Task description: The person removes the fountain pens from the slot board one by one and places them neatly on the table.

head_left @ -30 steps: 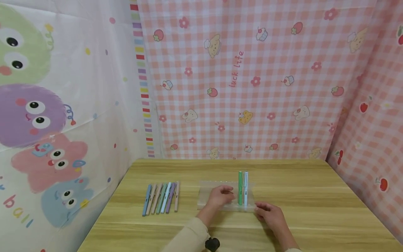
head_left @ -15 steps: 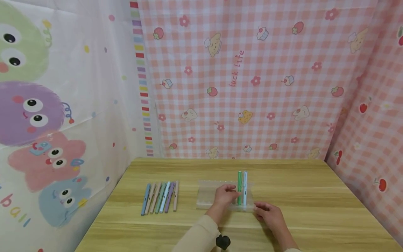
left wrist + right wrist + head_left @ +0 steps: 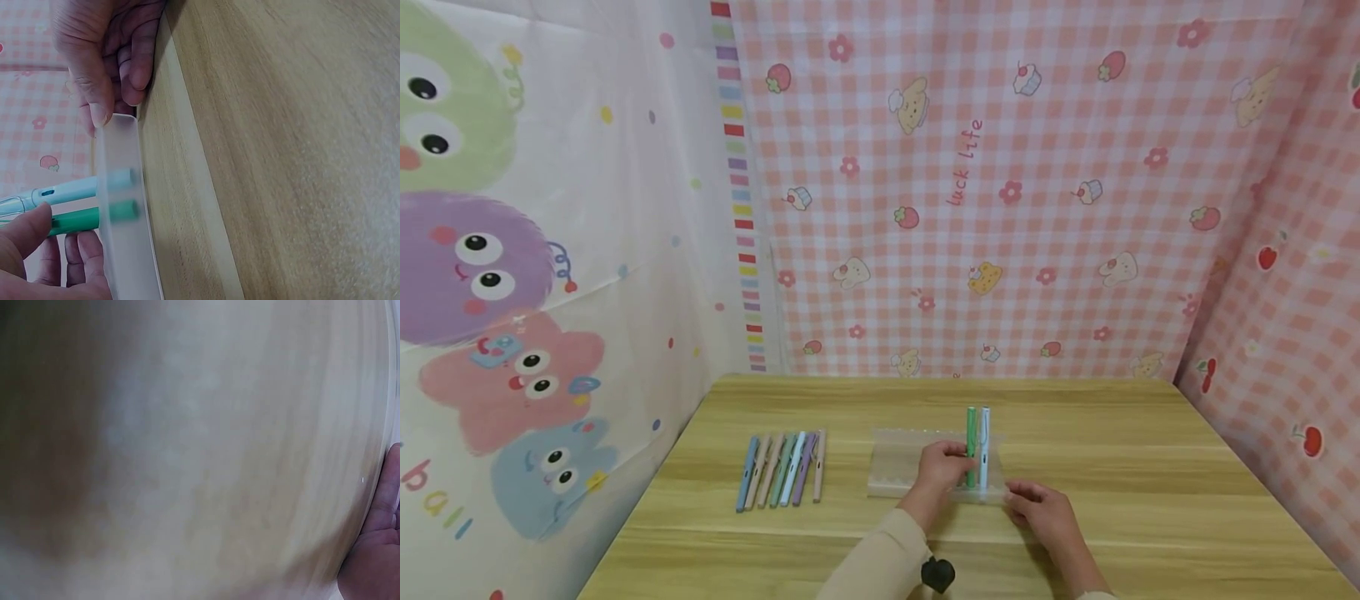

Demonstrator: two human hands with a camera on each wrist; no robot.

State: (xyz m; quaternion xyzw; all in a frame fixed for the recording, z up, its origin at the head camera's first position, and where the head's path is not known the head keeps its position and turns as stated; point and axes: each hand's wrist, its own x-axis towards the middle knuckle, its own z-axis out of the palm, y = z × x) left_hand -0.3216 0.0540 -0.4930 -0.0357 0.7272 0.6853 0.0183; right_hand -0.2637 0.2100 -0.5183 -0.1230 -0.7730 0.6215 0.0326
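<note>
A clear plastic pen holder [image 3: 891,468] with a ridged edge lies mid-table. Two pens rest in its right part, side by side: a green pen [image 3: 972,423] and a light blue pen [image 3: 986,442]. My left hand [image 3: 943,467] pinches the green pen; in the left wrist view its thumb is over the barrel and the other fingers are below. The lower ends of both pens show through the holder's frosted front wall [image 3: 128,262]. My right hand [image 3: 1043,507] holds the holder's near right corner between thumb and fingers. Only part of that hand [image 3: 375,556] shows in the right wrist view.
Left of the holder, several pens [image 3: 782,471] in blue, beige, green, light blue and purple lie in a row on the wooden table [image 3: 1120,433]. A pink checked cloth [image 3: 1000,233] hangs behind the table, and a cartoon-print cloth [image 3: 647,208] hangs at left.
My left hand has moved a little to the right and now grips the green pen. The right hand stays at the holder's corner.
</note>
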